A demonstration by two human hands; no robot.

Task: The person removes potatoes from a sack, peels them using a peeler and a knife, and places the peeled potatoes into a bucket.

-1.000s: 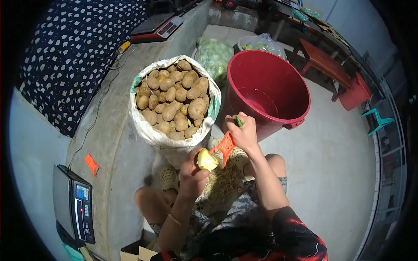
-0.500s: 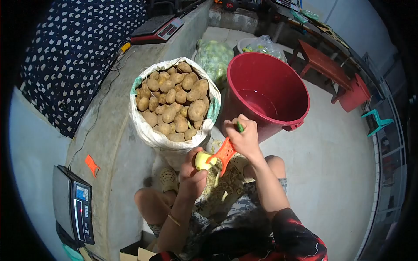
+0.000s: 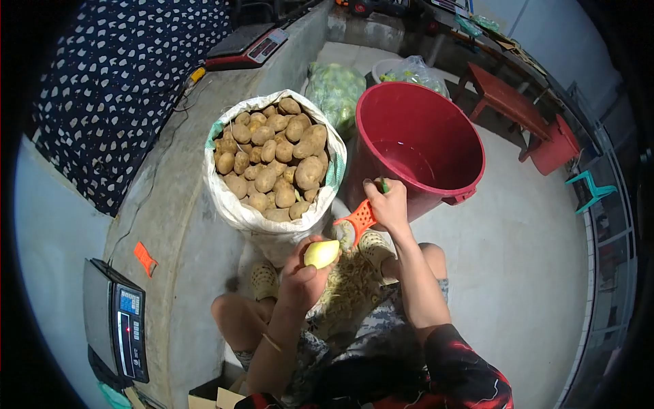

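Observation:
A peeled, pale yellow potato [image 3: 321, 254] rests in my left hand [image 3: 301, 277], its fingers wrapped round the back and the thumb below. My right hand [image 3: 390, 206] grips an orange peeler [image 3: 362, 216], whose head points down and left, a short gap away from the potato. Something green pokes out between the right fingers; it may be part of the handle. Beyond my left hand stands a white sack [image 3: 235, 213] full of unpeeled brown potatoes [image 3: 272, 157]. Peelings [image 3: 347, 293] lie heaped on the floor between my feet.
A large red tub [image 3: 422, 157] with some liquid at its bottom stands right of the sack. Behind are a bag of green produce [image 3: 334, 88] and a red bench [image 3: 504, 95]. On the left ledge lie a second orange peeler [image 3: 145, 259] and a digital scale [image 3: 122, 324].
The peeler has come off the potato and moved slightly up and right with my right hand. My left hand has turned the potato, which now shows a smooth, pointed side.

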